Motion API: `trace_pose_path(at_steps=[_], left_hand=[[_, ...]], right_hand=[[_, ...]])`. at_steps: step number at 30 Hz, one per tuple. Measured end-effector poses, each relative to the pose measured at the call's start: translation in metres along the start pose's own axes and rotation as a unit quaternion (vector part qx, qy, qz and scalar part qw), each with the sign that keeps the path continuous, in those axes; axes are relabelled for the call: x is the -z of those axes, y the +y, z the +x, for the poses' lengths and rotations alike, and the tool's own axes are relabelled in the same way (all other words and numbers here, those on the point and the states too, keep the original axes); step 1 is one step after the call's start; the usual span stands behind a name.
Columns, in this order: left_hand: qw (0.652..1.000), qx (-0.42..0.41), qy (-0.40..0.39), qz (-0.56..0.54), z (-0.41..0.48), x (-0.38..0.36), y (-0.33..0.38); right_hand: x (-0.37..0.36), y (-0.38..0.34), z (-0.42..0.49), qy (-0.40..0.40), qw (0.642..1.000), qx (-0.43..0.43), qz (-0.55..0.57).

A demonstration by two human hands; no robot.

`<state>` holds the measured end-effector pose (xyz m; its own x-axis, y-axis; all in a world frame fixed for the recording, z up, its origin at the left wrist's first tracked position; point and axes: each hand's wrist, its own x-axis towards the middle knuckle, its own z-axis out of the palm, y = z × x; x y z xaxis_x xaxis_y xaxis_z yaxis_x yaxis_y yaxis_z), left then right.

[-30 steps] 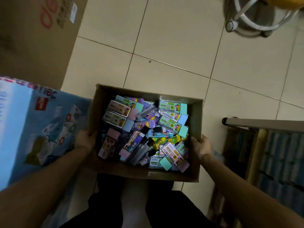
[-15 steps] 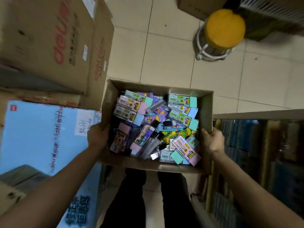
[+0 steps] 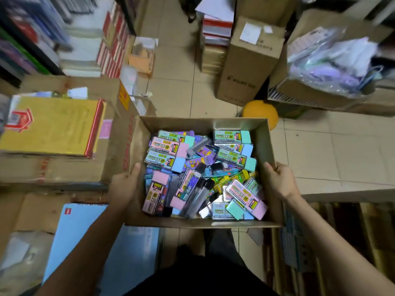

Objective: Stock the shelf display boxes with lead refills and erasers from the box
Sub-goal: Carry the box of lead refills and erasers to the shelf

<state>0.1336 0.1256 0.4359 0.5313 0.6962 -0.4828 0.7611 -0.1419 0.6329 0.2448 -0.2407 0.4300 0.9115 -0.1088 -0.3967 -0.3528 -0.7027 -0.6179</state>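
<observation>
An open brown cardboard box [image 3: 177, 123] is carried in front of my body above the floor. It is filled with several pastel erasers [image 3: 234, 136] in printed sleeves and dark, clear lead refill tubes [image 3: 197, 194] lying in a jumble. My left hand [image 3: 124, 186] grips the box's left wall, thumb over the rim. My right hand [image 3: 280, 180] grips the right wall the same way. No shelf display boxes can be made out.
Stacked cartons with a yellow packet [image 3: 53, 124] stand to the left. A tall brown carton [image 3: 248, 60] and a yellow stool [image 3: 260, 113] are ahead on the tiled floor. A box of plastic-wrapped goods [image 3: 329, 60] sits at the right. Shelf stock [image 3: 320, 242] is low right.
The box has been lifted higher in both hands and the view has tilted up, showing more of the storeroom floor and cartons. The grip on both walls is the same.
</observation>
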Motion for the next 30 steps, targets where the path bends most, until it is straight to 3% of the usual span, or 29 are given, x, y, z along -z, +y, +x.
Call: trace_pose_path(at_steps=[15, 21, 30], left_hand=[[0.997, -0.017, 0.062, -0.04, 0.161, -0.003, 0.251], [0.994, -0.024, 0.08, -0.074, 0.276, -0.01, 0.342], [0.995, 0.002, 0.1, -0.01, 0.447, 0.006, 0.48]], right_hand=[[0.063, -0.22, 0.236, 0.022, 0.998, 0.047, -0.033], [0.045, -0.312, 0.348, 0.012, 0.997, 0.068, -0.022], [0.005, -0.461, 0.501, 0.007, 0.998, 0.054, -0.006]])
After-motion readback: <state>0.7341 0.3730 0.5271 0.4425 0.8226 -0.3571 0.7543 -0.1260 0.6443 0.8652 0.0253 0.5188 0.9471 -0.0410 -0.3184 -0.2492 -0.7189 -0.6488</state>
